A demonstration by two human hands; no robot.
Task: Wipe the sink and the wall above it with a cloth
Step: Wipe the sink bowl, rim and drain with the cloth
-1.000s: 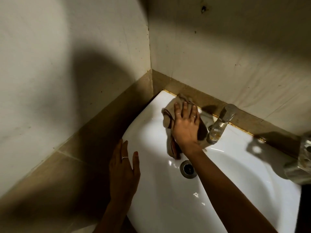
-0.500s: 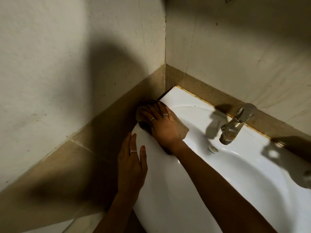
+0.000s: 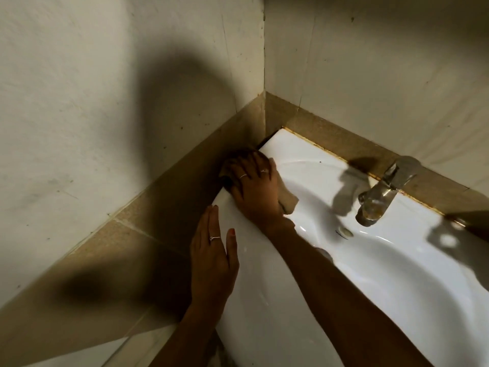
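Moved from the tap, the right hand (image 3: pixel 254 192) presses the cloth (image 3: pixel 287 201) flat-fingered on the sink (image 3: pixel 397 274) rim, grip wide.

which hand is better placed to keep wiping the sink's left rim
Right. The right hand already presses the cloth onto the sink rim at the corner, while the left hand lies flat on the outer edge, holding nothing.

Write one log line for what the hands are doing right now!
right hand: presses cloth on sink left rim | left hand: flat on sink edge | tap: untouched
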